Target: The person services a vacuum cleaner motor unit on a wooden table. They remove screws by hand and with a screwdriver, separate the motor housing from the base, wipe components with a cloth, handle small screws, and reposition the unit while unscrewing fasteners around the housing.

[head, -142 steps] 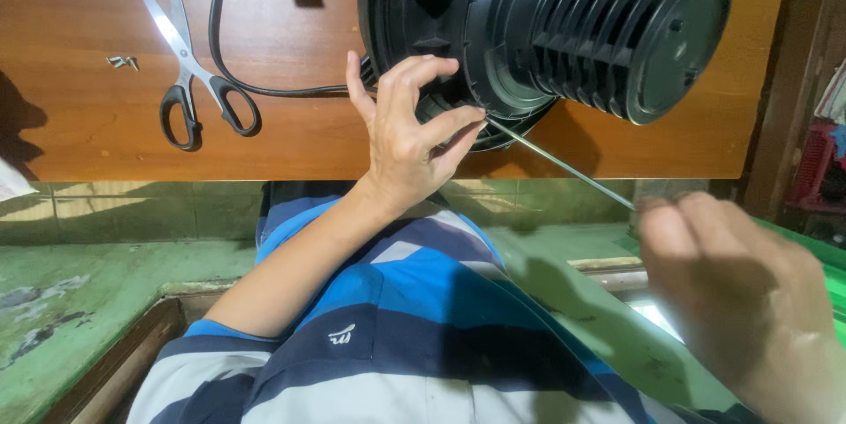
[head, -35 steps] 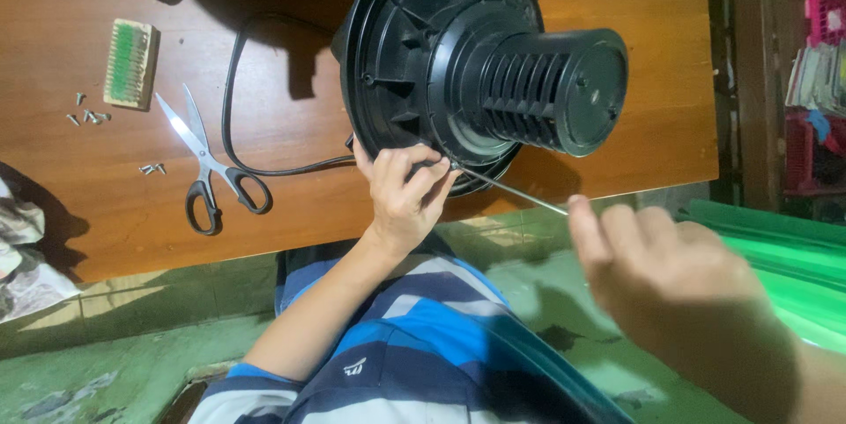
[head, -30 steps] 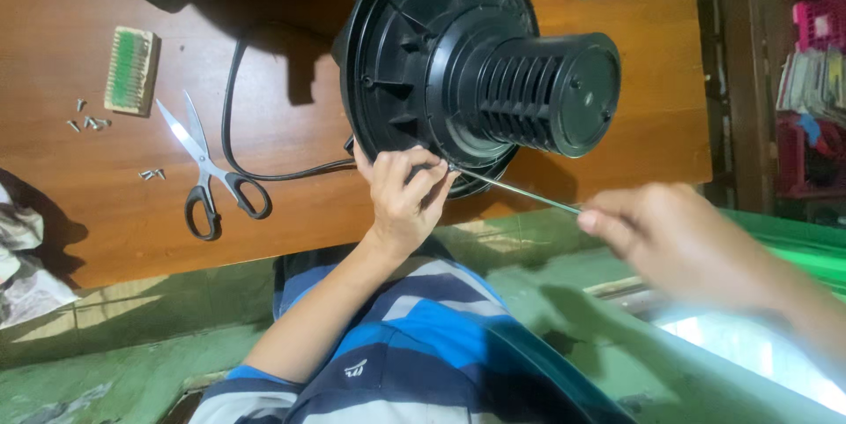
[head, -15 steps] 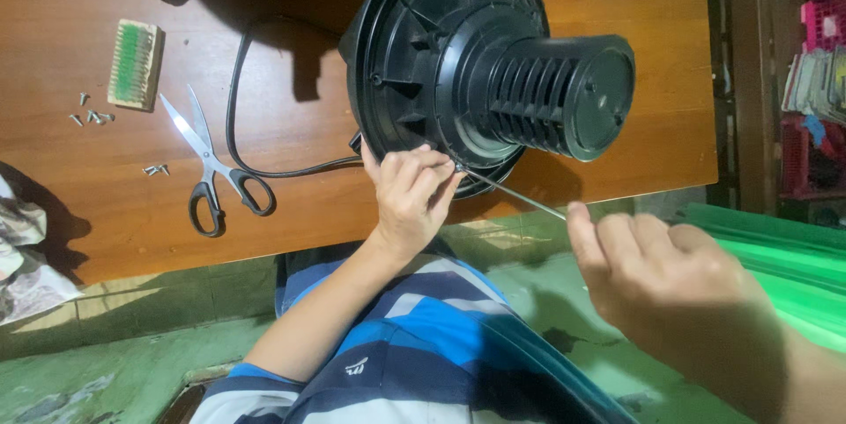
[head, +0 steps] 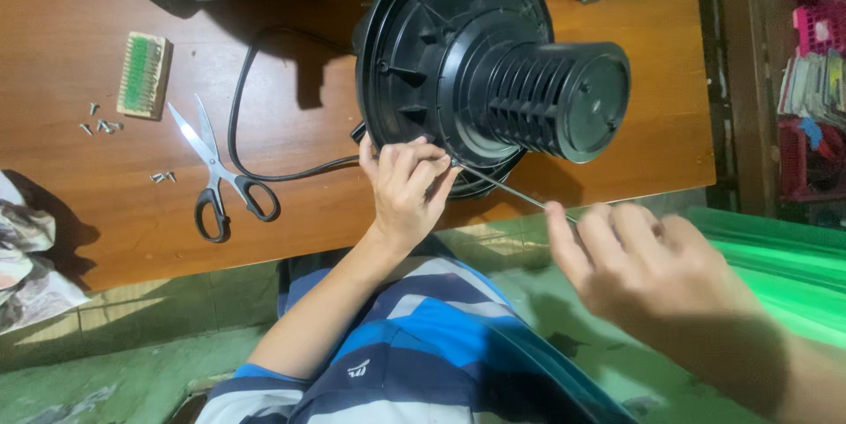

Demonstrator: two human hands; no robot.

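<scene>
Since prev frame right hand (head: 652, 265) barely shifted, fingers pinching thin stiff rod (head: 502, 188); left hand (head: 407, 186) fingers closed on rigid, bulky black motor housing (head: 476, 63) rim—best hold.

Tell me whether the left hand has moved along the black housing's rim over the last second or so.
No. The left hand stays at the lower rim of the black housing, just right of where the black cord meets it.

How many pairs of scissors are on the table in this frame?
1. The scissors lie open on the wooden table, left of the left hand, between the brush and the black cable. None appear hidden.
</scene>
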